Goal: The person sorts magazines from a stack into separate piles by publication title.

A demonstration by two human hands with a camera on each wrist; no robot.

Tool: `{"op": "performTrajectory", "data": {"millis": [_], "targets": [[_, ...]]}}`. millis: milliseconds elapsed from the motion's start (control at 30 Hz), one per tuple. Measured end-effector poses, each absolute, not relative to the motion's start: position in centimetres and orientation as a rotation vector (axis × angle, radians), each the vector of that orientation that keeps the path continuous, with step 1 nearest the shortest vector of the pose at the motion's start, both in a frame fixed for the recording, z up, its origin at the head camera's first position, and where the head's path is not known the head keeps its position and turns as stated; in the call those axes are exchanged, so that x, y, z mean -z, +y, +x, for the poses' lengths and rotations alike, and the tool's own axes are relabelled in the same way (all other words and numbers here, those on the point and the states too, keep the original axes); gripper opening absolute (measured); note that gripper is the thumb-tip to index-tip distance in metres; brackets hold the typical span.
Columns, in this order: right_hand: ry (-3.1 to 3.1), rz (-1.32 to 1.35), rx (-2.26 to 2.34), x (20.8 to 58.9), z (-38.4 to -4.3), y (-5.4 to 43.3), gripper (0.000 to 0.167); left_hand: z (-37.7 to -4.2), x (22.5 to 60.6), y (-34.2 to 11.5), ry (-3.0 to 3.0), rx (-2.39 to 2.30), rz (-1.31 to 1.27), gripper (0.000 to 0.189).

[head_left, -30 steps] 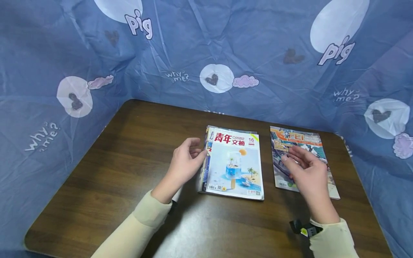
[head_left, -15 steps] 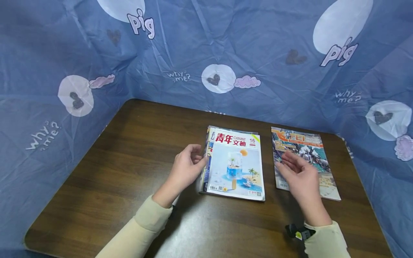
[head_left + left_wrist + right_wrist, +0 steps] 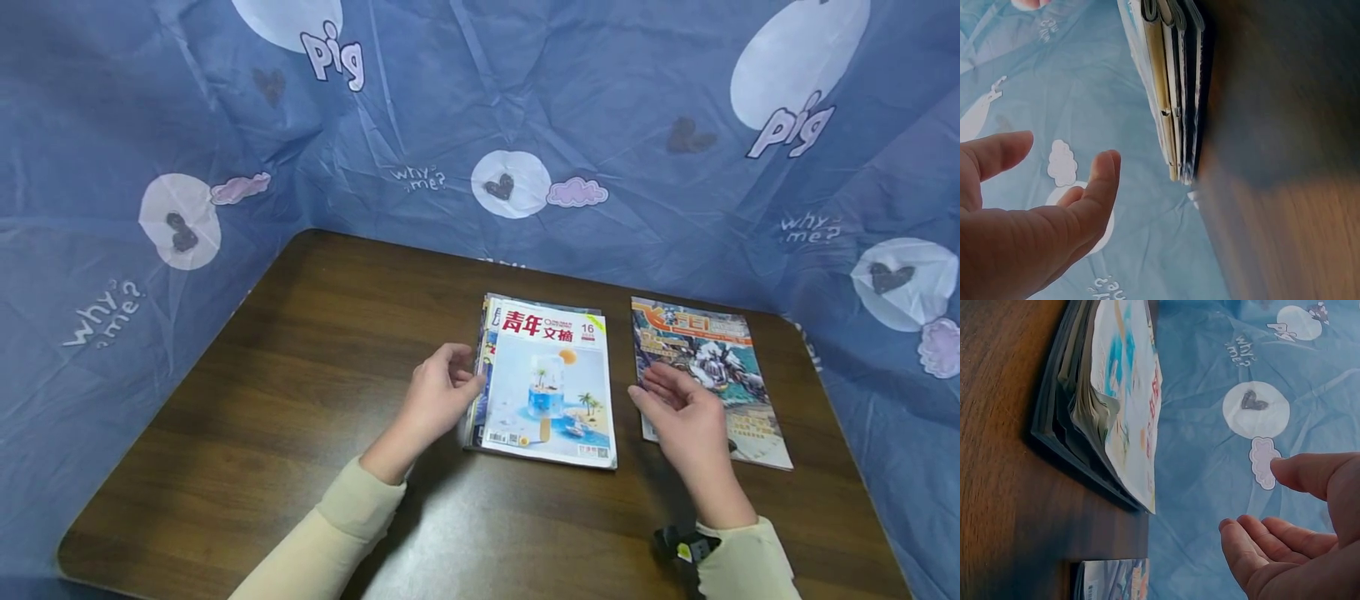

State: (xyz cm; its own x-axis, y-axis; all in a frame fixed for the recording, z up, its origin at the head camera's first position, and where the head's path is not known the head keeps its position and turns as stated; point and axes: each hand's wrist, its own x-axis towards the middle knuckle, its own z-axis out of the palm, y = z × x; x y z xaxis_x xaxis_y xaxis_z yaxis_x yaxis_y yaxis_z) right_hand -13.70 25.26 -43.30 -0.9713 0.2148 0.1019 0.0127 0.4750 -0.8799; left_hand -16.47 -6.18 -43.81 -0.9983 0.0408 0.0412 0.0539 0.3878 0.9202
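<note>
A stack of several magazines (image 3: 551, 392) lies on the wooden table, topped by a white cover with an ice-pop picture. My left hand (image 3: 438, 396) hovers at its left edge, fingers loosely bent around nothing. In the left wrist view the folded spines of the stack (image 3: 1175, 94) stand apart from that hand's fingertips. A single magazine (image 3: 738, 392) with an orange title lies to the right. Over its left edge hangs my right hand (image 3: 686, 425), thumb and fingers parted, holding nothing. The right wrist view shows the stack's curled page corners (image 3: 1094, 419).
The dark wooden table (image 3: 285, 358) has rounded corners. Behind it and along both sides hangs a blue printed cloth (image 3: 420, 100). A black wrist strap (image 3: 678, 546) sits at the right sleeve cuff.
My right hand has moved left and toward me, from over the single magazine to its left edge. The left hand has shifted slightly toward me. The magazines stay in place on the table.
</note>
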Motion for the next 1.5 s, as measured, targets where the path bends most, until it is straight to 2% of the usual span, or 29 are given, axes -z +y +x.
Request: {"op": "performTrajectory", "data": {"millis": [367,700,1167,1500], "targets": [[-2.579,-0.22,-1.428,44.2,-14.3,25.5,0.047,-18.0,44.5,-4.7,-2.648,1.747,-0.099,0.043],[-2.653,-0.276,-1.437,45.2,-15.1,25.8,0.051,-19.6,44.8,-3.7,-2.736,1.672,-0.066,0.045],[-2.771,-0.398,-1.502,46.8,-16.5,25.8,0.061,-21.2,45.3,-2.5,-2.923,1.647,-0.024,0.059],[-2.813,-0.465,-1.473,47.6,-17.0,25.2,0.061,-21.6,45.0,-3.0,-2.919,1.769,0.098,0.065]]}}
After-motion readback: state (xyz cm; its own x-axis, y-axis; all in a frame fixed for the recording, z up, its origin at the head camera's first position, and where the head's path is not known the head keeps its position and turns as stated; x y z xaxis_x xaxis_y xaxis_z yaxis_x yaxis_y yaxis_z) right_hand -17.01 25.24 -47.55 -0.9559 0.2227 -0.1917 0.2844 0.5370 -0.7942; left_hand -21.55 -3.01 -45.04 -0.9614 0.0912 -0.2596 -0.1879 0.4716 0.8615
